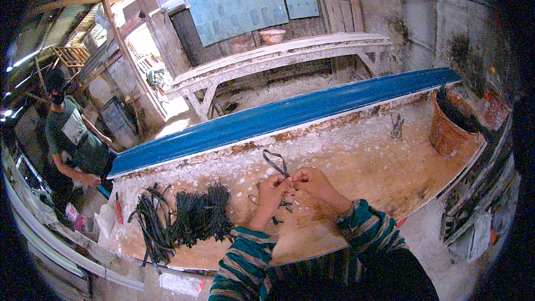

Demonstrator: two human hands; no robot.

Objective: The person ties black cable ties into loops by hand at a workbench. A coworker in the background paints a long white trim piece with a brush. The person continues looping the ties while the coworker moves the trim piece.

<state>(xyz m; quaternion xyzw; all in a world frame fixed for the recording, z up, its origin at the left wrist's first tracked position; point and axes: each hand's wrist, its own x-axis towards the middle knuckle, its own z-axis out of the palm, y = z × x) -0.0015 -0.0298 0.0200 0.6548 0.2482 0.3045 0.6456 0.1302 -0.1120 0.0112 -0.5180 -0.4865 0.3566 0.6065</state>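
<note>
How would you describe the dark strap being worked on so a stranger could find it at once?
Start at the long blue board along the workbench. Just in front of it, both hands meet; the looped black strap rises from the left hand and right hand. Unlike the bundled black cords lying leftward, it is single and lifted.

Bare board (356, 167) lies open from 12 to 3 o'clock of the 2 hands, out to the rusty bucket (448, 125) at the far right corner. A small dark clip (397, 125) lies at 2 o'clock, well apart. Long blue panel (278, 114) walls off the whole far edge, 10 to 1 o'clock. At 8 to 9 o'clock, 2 heaps of black straps (184, 217) fill the near-left board. A red-handled tool (118, 207) lies beyond them.
</note>
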